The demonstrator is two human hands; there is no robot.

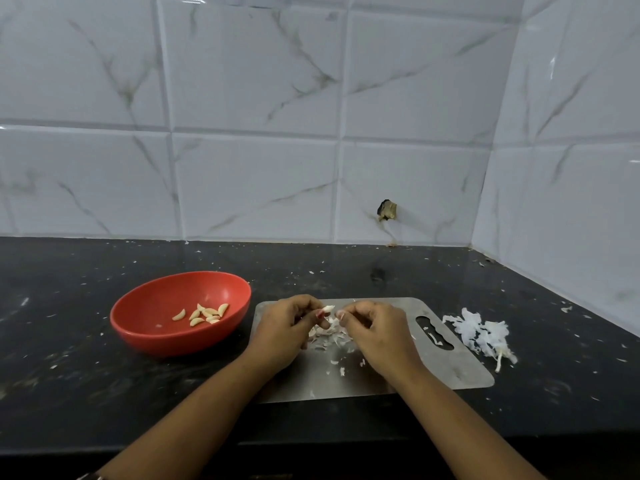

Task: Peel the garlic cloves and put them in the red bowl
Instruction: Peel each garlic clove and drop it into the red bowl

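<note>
A red bowl (149,306) stands on the black counter, left of centre, with several peeled garlic cloves (204,315) lying in it. To its right lies a steel cutting board (446,368). Above the board, my left hand (285,332) pinches a small garlic clove (328,308) at its fingertips. My right hand (375,332) meets it from the right, fingertips touching the same clove. Loose garlic skins (329,336) lie on the board under both hands.
A heap of white papery garlic skin and stem (481,332) rests on the counter, right of the board. Small skin flakes are scattered over the black counter (346,268). Tiled walls close the back and the right corner.
</note>
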